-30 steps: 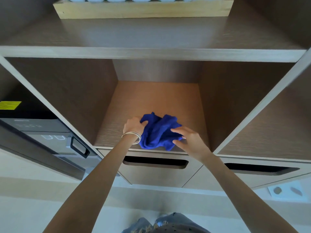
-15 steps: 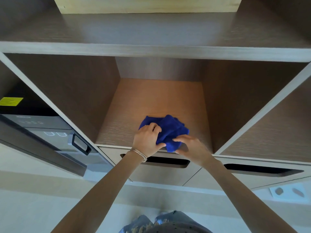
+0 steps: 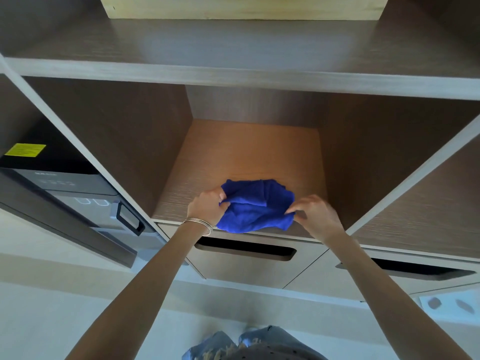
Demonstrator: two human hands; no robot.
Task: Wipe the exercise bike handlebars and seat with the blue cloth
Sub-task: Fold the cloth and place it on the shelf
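Brown wooden shelving carries a pale wooden crate, cut off at the top with its contents unseen, while the middle cubby holds the crumpled blue cloth at its front lip, gripped by the curled fingers of the left hand and right hand.

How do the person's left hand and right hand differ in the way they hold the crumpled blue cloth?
The left hand bunches the crumpled blue cloth in curled fingers, while the right hand only pinches its right edge with its fingertips. The left wrist carries thin silver bangles; the right wrist is bare. Both hands hold the cloth at the front edge of the brown wooden shelf.
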